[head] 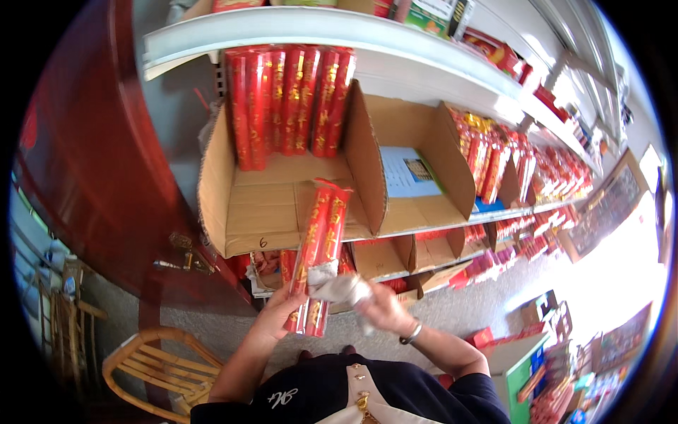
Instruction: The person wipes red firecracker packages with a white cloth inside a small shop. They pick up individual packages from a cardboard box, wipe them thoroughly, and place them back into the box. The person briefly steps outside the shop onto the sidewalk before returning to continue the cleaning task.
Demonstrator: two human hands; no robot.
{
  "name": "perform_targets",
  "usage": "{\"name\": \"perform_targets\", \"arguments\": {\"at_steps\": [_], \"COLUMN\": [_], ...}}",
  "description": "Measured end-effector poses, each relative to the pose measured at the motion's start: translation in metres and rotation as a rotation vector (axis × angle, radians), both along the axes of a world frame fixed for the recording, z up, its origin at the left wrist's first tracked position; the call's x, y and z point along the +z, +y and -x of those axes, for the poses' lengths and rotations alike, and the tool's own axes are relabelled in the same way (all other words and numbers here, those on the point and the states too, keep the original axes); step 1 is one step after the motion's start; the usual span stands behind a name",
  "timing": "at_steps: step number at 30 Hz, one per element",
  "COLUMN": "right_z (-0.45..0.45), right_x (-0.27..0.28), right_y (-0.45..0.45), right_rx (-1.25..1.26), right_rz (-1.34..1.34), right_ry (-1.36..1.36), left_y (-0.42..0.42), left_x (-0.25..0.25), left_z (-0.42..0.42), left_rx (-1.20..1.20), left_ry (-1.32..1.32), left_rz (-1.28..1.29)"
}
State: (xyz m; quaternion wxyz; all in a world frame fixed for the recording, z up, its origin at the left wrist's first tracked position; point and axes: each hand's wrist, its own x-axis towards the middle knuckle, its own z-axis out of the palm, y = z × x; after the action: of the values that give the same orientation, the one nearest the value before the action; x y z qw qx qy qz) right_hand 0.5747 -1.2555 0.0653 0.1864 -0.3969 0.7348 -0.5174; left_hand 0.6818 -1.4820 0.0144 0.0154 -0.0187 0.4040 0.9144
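My left hand (283,314) grips a clear-wrapped pair of red candles (319,233) with gold characters near its lower end. A crumpled white cloth (339,290) is bunched in my right hand (389,310), and its loose part lies against the wrapper. The right hand is slightly blurred. Beyond the pair stands an open-fronted cardboard box (265,209) on the shelf. Several similar red candle packs (288,100) stand upright along its back.
A neighbouring cardboard compartment (413,214) holds a blue printed sheet (405,172). More packed red goods (484,153) line the shelf to the right. A white shelf edge (328,34) runs above. A dark red door (106,159) stands left, with a bamboo chair (159,365) below.
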Motion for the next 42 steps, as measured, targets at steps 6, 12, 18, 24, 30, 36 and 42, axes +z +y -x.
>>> {"name": "perform_targets", "arguments": {"at_steps": [6, 12, 18, 24, 30, 36, 42], "right_z": [0.01, -0.013, 0.0, -0.028, 0.045, 0.049, -0.009], "right_x": [0.028, 0.068, 0.078, 0.027, 0.042, 0.039, 0.002], "right_y": [0.036, 0.047, 0.055, 0.087, 0.212, 0.31, 0.377], "right_rx": [-0.22, -0.063, -0.463, -0.253, -0.572, -0.888, -0.728], "right_rz": [0.661, 0.295, 0.159, 0.104, -0.026, -0.013, -0.049], "right_ry": [-0.938, -0.512, 0.779, 0.95, 1.04, 0.92, 1.018], "left_y": [0.0, 0.037, 0.081, 0.165, 0.235, 0.327, 0.403], "left_x": [-0.004, 0.043, 0.056, 0.071, 0.076, 0.08, 0.075], "left_z": [-0.005, -0.007, 0.015, 0.039, 0.079, 0.112, 0.143], "left_rx": [0.057, -0.067, -0.155, -0.121, -0.481, -0.648, -0.751], "left_ry": [0.071, 0.073, 0.078, 0.118, 0.136, 0.164, 0.391], "left_rz": [0.23, 0.341, 0.387, 0.529, 0.576, 0.542, 0.692]}}
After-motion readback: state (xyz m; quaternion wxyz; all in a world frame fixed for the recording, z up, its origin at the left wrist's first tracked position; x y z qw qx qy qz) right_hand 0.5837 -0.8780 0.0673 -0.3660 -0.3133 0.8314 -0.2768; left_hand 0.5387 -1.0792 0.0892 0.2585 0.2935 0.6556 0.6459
